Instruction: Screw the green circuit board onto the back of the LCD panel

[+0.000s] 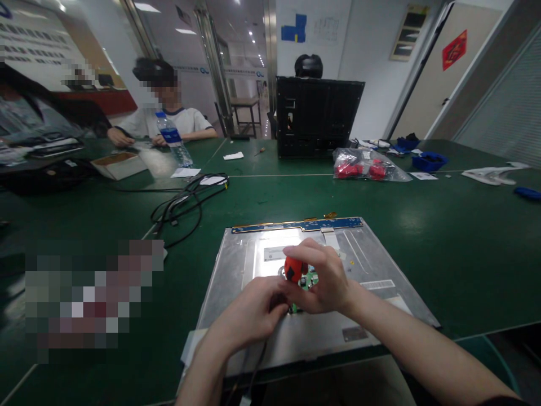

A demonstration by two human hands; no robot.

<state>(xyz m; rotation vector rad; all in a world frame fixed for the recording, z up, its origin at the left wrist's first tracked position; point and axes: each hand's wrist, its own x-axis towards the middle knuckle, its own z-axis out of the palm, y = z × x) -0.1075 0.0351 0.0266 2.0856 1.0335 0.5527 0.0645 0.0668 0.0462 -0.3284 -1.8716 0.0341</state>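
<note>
A flat grey metal panel (372, 254), the back of a screen with a blue circuit strip along its far edge, lies on the green table (465, 225) in front of me. My right hand (323, 279) is closed around a red-handled screwdriver (293, 268), held upright over a small green circuit board (310, 280) in the panel's middle. My left hand (251, 313) is closed beside it, fingertips pinching near the tool's tip; what they hold is hidden.
A tangle of black cables (186, 206) lies left of the panel. Farther back stand a black computer case (316, 115), a bag of red parts (367, 166), a blue tray (429, 162) and a water bottle (173, 138). A person sits across at the far left.
</note>
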